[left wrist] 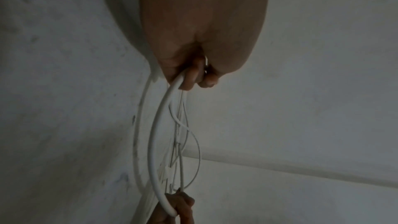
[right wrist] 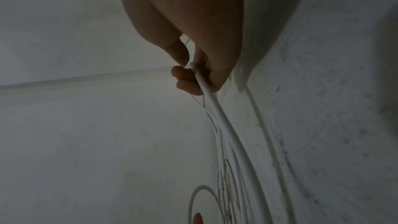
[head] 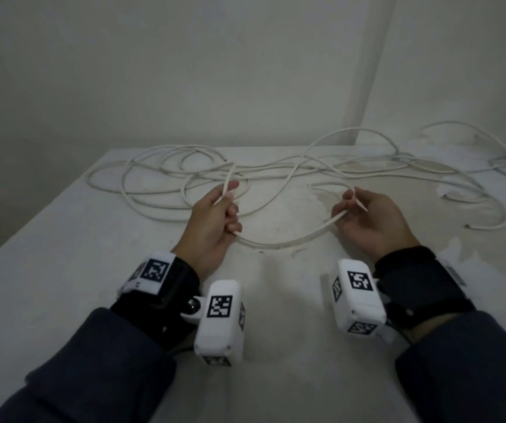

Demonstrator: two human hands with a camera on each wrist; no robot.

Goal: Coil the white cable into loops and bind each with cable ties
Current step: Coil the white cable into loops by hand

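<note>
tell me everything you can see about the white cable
The white cable is long, thin and round, with a smooth, plastic-looking sheath. Most of it sprawls loose and tangled across the far part of the table, unbound. One stretch sags in a shallow arc between the hands, seemingly just above the tabletop. The left hand grips one side, the right hand pinches the other near a cut end.

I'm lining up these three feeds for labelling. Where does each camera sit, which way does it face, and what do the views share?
Head: worn on the head, looking forward and down at the table; shows both sleeves, left hand, right hand.
Left wrist: looks along the left hand's fingers; the right hand's fingers show at the bottom.
Right wrist: looks along the right hand's fingers.
Shared: the white cable held by both hands.
</note>
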